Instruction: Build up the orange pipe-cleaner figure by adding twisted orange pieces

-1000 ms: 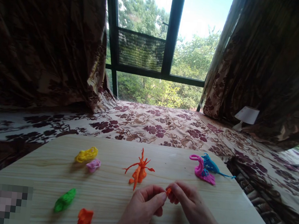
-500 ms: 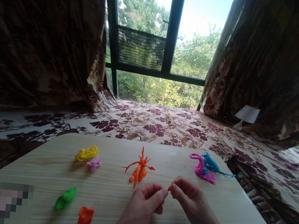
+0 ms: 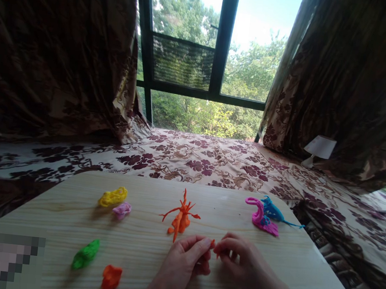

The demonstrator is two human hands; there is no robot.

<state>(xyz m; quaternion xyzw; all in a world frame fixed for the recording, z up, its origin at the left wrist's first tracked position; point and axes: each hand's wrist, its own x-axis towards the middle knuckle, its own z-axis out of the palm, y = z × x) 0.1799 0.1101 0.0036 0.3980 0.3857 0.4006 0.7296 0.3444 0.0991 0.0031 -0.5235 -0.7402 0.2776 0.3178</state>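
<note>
The left hand (image 3: 182,260) pinches a small bit of orange clay (image 3: 212,244) between thumb and forefinger, their tips closed on it. Just beside it, the right hand (image 3: 245,258) has its fingers curled in, another orange scrap (image 3: 217,256) at their tips; I cannot tell how firmly they grip. Both hands are over the wooden table (image 3: 146,259), which carries a spiky orange figure (image 3: 181,221) near the left hand, an orange lump (image 3: 111,278), a green lump (image 3: 85,254), yellow clay (image 3: 113,197) and, beside that, pale pink clay (image 3: 122,210)
</note>
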